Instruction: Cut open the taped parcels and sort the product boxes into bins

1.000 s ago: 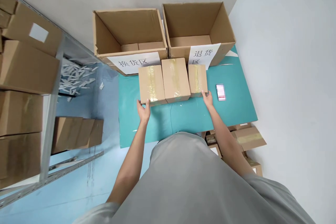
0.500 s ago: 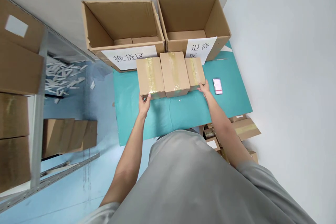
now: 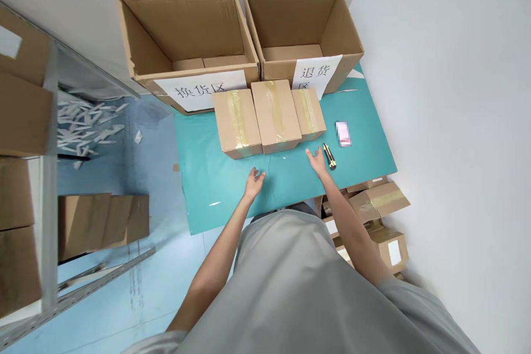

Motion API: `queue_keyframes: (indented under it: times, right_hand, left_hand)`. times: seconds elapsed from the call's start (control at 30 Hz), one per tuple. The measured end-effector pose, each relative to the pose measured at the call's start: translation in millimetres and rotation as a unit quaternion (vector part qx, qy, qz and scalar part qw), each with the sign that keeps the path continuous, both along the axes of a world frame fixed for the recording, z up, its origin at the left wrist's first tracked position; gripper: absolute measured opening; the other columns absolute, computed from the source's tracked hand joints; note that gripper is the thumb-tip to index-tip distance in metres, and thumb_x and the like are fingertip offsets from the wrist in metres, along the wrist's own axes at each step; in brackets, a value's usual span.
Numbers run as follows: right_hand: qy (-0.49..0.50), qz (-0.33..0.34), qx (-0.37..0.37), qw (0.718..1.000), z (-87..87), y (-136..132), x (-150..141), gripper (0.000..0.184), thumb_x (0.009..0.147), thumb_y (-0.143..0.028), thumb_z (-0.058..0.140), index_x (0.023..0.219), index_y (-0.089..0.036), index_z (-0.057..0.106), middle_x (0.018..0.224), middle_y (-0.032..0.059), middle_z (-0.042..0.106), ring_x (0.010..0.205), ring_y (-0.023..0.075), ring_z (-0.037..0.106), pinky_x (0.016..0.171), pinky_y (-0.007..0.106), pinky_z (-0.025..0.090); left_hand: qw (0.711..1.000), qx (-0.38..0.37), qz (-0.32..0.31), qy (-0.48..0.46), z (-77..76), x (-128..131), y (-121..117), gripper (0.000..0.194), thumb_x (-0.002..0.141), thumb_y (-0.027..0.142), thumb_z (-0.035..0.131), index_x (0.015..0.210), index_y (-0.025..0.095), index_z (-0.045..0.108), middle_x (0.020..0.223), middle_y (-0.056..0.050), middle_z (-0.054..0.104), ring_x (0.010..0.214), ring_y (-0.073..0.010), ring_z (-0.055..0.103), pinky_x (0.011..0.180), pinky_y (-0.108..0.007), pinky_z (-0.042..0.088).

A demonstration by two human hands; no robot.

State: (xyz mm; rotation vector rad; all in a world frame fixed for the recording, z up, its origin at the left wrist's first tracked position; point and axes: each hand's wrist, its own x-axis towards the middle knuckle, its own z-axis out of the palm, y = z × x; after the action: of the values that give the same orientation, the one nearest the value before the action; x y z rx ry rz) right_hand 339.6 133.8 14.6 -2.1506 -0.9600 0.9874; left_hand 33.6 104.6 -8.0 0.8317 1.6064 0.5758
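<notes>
Brown cardboard boxes with yellowish tape [image 3: 276,113], small and closed, number three; they stand in a row on one teal-topped table [image 3: 226,185], the middle one the largest. Behind them sit two large open-topped cardboard cartons [image 3: 279,71], each bearing one white paper sign [image 3: 197,92] with black characters; the row stands in the way, covering a lower corner of each sign.

Two bare hands reach over the table, well apart from each other. The left hand [image 3: 254,182] is in front of the row, fingers parted and loosely curled. The right hand [image 3: 316,162] has thumb and fingers spread, just beside one black-and-yellow utility knife [image 3: 329,157]. One flat pink-and-white item [image 3: 343,134], blurred, lies beyond the knife.

Leftward, a pale metal rack [image 3: 50,188] holds several cartons, cut off by the edge; more show below the table's right end, partly behind the right forearm.
</notes>
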Motion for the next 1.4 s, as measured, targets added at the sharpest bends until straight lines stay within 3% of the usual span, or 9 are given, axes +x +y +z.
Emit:
queue_keyframes:
  times: [0.1,0.2,0.37,0.53,0.73,0.93,1.17,1.3,1.4]
  right_hand:
    - [-0.081,0.016,0.008,0.997,11.2,16.3,17.1,0.113,0.101,-0.073,0.065,0.183,-0.006,0.025,0.186,0.0291,0.035,0.167,0.0359,0.048,0.136,0.050,0.041]
    - [-0.197,0.061,0.014,0.978,24.2,51.5,33.8,0.113,0.102,-0.075,0.063,0.183,-0.007,0.025,0.189,0.0302,0.023,0.178,0.0385,0.023,0.141,0.057,0.029]
    - [-0.242,0.148,-0.029,0.958,34.0,106.8,27.5,0.110,0.098,-0.072,0.072,0.182,-0.014,0.031,0.192,0.0298,0.011,0.180,0.0446,0.012,0.139,0.067,0.025]
    - [-0.224,0.142,-0.076,0.961,35.2,130.1,16.8,0.132,0.090,-0.072,0.082,0.180,0.002,0.021,0.189,0.0399,0.003,0.179,0.0504,0.004,0.139,0.072,0.022]
    - [-0.175,0.139,-0.124,0.967,35.0,156.8,11.8,0.149,0.077,-0.069,0.095,0.178,0.005,0.015,0.186,0.0443,-0.010,0.177,0.0569,-0.005,0.130,0.088,0.024]
    - [-0.162,0.138,-0.101,0.972,38.3,157.7,12.5,0.146,0.076,-0.065,0.099,0.178,0.000,0.018,0.186,0.0426,0.004,0.173,0.0569,0.015,0.129,0.085,0.034]
    - [-0.158,0.108,-0.068,0.979,46.9,142.0,38.4,0.137,0.077,-0.073,0.094,0.176,-0.006,0.026,0.176,0.0383,0.029,0.163,0.0524,0.033,0.126,0.075,0.046]
    - [-0.156,0.080,-0.070,0.982,59.5,121.5,46.0,0.127,0.077,-0.066,0.094,0.174,-0.012,0.033,0.174,0.0349,0.035,0.160,0.0504,0.038,0.125,0.074,0.047]
    - [-0.161,0.071,-0.058,0.983,76.4,87.8,50.8,0.124,0.080,-0.066,0.091,0.175,-0.014,0.031,0.174,0.0334,0.036,0.163,0.0508,0.037,0.126,0.073,0.046]
  left_hand:
    - [0.999,0.023,-0.024,-0.010,4.2,16.0,7.2,0.069,0.104,0.030,0.074,0.167,0.009,0.053,0.167,-0.030,0.059,0.148,-0.0370,0.070,0.125,-0.050,0.055]
    - [0.997,0.058,-0.044,-0.023,10.9,39.7,20.3,0.058,0.104,0.029,0.073,0.159,0.012,0.063,0.166,-0.025,0.063,0.147,-0.0348,0.070,0.128,-0.049,0.053]
    - [0.992,0.105,-0.057,-0.043,24.0,91.9,32.4,0.048,0.102,0.030,0.076,0.148,0.016,0.072,0.159,-0.020,0.070,0.145,-0.0346,0.070,0.124,-0.050,0.057]
    - [0.992,0.112,-0.045,-0.040,28.2,141.3,29.1,0.047,0.101,0.029,0.074,0.146,0.014,0.074,0.155,-0.021,0.073,0.142,-0.0365,0.072,0.123,-0.053,0.057]
    - [0.995,0.088,-0.026,-0.027,22.7,188.6,16.1,0.045,0.100,0.030,0.073,0.142,0.013,0.076,0.152,-0.022,0.074,0.139,-0.0366,0.074,0.122,-0.055,0.059]
    - [0.996,0.079,-0.022,-0.019,25.3,204.5,-0.8,0.042,0.099,0.028,0.073,0.138,0.013,0.077,0.150,-0.022,0.076,0.137,-0.0361,0.075,0.121,-0.053,0.059]
    - [0.998,0.067,-0.007,-0.009,23.7,187.0,-19.3,0.042,0.100,0.033,0.075,0.138,0.014,0.077,0.150,-0.021,0.076,0.137,-0.0348,0.075,0.124,-0.054,0.057]
    - [0.998,0.066,-0.015,-0.016,20.0,173.7,-21.0,0.039,0.100,0.032,0.075,0.134,0.014,0.078,0.148,-0.021,0.077,0.134,-0.0348,0.077,0.125,-0.055,0.056]
    - [0.996,0.074,-0.029,-0.033,20.4,161.9,-15.9,0.039,0.099,0.030,0.074,0.134,0.012,0.078,0.147,-0.023,0.077,0.134,-0.0354,0.077,0.127,-0.055,0.055]
